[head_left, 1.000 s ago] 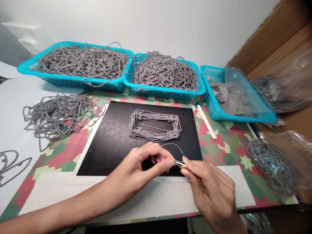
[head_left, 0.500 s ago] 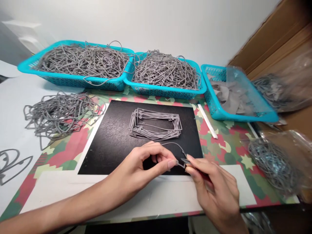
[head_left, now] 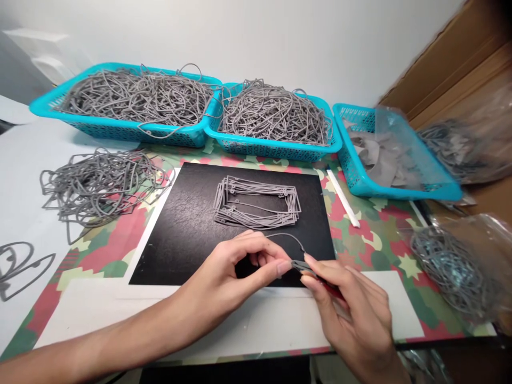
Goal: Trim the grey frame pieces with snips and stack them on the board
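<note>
My left hand [head_left: 256, 261] pinches a thin grey rubber gasket [head_left: 286, 234] between thumb and fingertips, and part of the gasket loops up behind the fingers. In my right hand [head_left: 352, 298] is a red-handled cutting tool [head_left: 302, 266] with grey metal jaws, mostly hidden by the palm and fingers. Its tip meets the gasket right beside my left thumb. Beyond both hands, a stack of rectangular grey gaskets [head_left: 256, 218] lies on a black mat [head_left: 172, 234].
Two turquoise baskets, a left one [head_left: 176, 136] and a middle one [head_left: 276, 152], are heaped with grey gaskets. A third basket [head_left: 360, 178] holds flat grey scraps. Loose gaskets [head_left: 104, 186] pile up at left; a white strip [head_left: 343, 198] and a bagged bundle [head_left: 452, 266] lie at right.
The tool's jaws have moved left along the gasket, up to my left fingertips. My left hand keeps its pinch in nearly the same place.
</note>
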`<state>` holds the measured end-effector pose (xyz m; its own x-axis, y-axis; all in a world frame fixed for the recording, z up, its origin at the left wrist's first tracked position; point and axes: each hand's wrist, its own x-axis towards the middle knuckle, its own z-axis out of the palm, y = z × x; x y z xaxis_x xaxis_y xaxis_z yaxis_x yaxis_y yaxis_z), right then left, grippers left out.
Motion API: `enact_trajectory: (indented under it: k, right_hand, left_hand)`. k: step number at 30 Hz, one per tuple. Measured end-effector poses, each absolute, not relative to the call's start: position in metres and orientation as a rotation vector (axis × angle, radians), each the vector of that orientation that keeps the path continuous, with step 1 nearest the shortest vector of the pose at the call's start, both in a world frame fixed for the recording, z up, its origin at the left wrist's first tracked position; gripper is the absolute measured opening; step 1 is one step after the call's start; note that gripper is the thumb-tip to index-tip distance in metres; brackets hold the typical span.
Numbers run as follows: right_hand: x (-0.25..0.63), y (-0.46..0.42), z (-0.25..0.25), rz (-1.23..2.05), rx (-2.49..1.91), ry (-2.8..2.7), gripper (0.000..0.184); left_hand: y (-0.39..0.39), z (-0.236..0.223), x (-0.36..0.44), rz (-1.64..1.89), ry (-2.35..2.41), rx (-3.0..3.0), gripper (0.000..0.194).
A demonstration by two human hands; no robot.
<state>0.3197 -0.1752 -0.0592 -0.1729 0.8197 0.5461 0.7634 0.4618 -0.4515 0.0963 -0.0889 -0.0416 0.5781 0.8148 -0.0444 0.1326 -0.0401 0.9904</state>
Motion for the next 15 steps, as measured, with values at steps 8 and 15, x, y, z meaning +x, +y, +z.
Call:
enact_trajectory:
  k: [8, 15]
  right_hand:
    - [0.3195, -0.1759, -0.0583, 0.075, -1.337, -1.964, 0.014]
    - [0.3190, -0.1747, -0.0582, 0.085, -1.333, -1.966, 0.016]
  left_hand:
    - [-0.0890, -0.0392, 0.0971, 0.677, 0.837, 1.549, 0.015]
    - [-0.0883, -0.0356, 0.0982, 0.659, 0.848, 1.541, 0.014]
